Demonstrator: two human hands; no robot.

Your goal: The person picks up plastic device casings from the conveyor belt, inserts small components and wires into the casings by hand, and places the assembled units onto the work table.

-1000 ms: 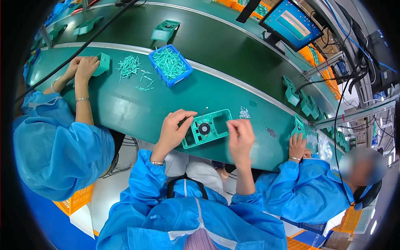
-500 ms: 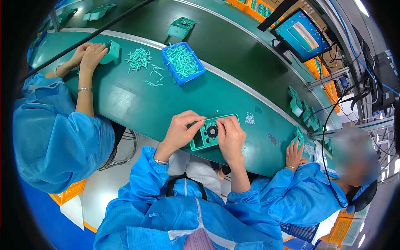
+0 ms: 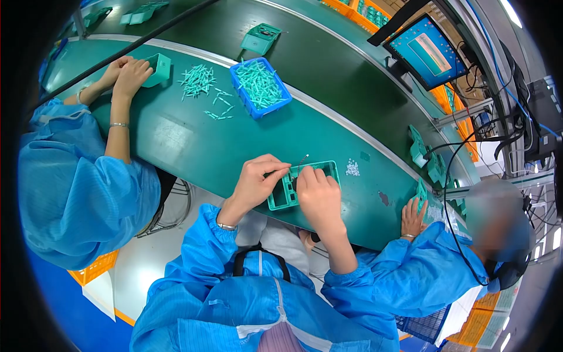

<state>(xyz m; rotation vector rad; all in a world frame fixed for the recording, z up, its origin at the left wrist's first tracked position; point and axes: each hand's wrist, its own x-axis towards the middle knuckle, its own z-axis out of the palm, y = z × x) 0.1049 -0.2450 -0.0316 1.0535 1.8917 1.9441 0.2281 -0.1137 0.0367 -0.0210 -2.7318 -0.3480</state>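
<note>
Green table (image 3: 193,149), monitor (image 3: 426,50) beyond the case (image 3: 287,192), off right. Left hand (image 3: 257,180) looks pinched together at its far edge; right hand (image 3: 319,196) blocks its middle, can't tell the grip.

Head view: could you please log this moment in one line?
left hand: at green housing, hold unclear; right hand: over housing, hold unclear; housing: on table; white pieces: nearby
</note>
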